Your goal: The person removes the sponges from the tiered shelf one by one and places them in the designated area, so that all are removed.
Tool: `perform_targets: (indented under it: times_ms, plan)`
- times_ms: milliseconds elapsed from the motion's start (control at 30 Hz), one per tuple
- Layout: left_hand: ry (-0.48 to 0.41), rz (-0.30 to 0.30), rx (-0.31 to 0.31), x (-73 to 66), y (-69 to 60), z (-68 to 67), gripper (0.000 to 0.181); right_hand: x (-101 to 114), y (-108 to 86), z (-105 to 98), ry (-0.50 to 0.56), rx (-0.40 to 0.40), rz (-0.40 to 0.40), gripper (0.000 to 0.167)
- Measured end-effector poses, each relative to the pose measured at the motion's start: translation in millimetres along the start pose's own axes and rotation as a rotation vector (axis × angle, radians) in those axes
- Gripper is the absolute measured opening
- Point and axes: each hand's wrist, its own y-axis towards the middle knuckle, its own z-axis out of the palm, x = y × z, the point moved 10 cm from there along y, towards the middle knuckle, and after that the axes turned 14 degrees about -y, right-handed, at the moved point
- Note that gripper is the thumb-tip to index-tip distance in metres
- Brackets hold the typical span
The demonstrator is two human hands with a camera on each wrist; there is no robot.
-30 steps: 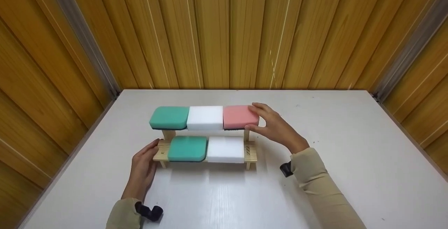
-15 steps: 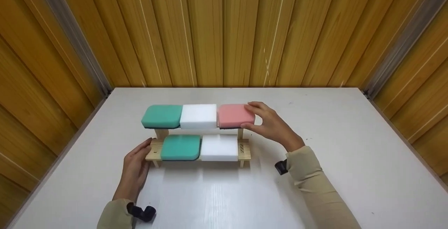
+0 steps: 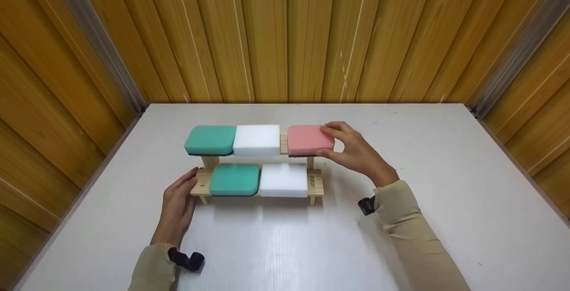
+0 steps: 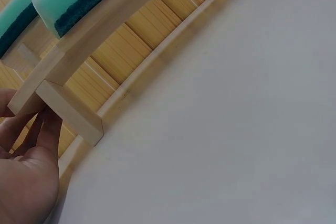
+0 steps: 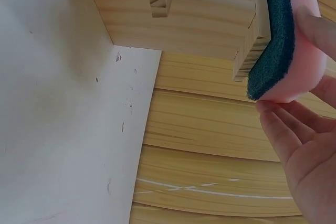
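The right wrist view shows you what the head view barely does: a dark teal scouring layer (image 5: 275, 35) under the pink rounded sponge (image 3: 310, 140), which juts past the end of the upper board. The left wrist view shows the underside at the other end: a pale block leg (image 4: 71, 113) below the lower board, and your left hand (image 3: 177, 197) curled at that board's end. Only the head view takes in the whole two-tier pale wooden stand (image 3: 316, 183) on the white table (image 3: 498, 211).

Your right hand (image 3: 358, 148) sits at 3 o'clock of the pink sponge, its fingers clamped around the sponge's outer end. Your left hand lies at 8 o'clock of the stand, its fingers gripping the lower board.

Taking the stand's middle as the clock's centre, the pink sponge is at 2, on the upper board. A teal-green rounded sponge (image 3: 210, 139) lies at 10, and a white rectangular foam block (image 3: 257, 139) at 12, touching it; bare wood separates the block from the pink sponge. On the lower board, a second teal-green sponge (image 3: 234, 179) lies at 8 and a second white block (image 3: 284, 179) at 4.
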Motion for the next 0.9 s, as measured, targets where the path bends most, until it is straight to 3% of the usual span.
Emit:
perform_targets:
  times_ms: [433,900]
  plan:
    - [0.024,0.001,-0.020,5.9,0.8,-4.4,0.049,-6.2,-10.2,-10.5,0.000,-0.039,-0.001,0.062]
    - [0.013,-0.010,-0.004,5.4,4.9,-2.0,0.048,-25.3,-19.1,-21.7,-0.047,-0.108,0.028,0.061]
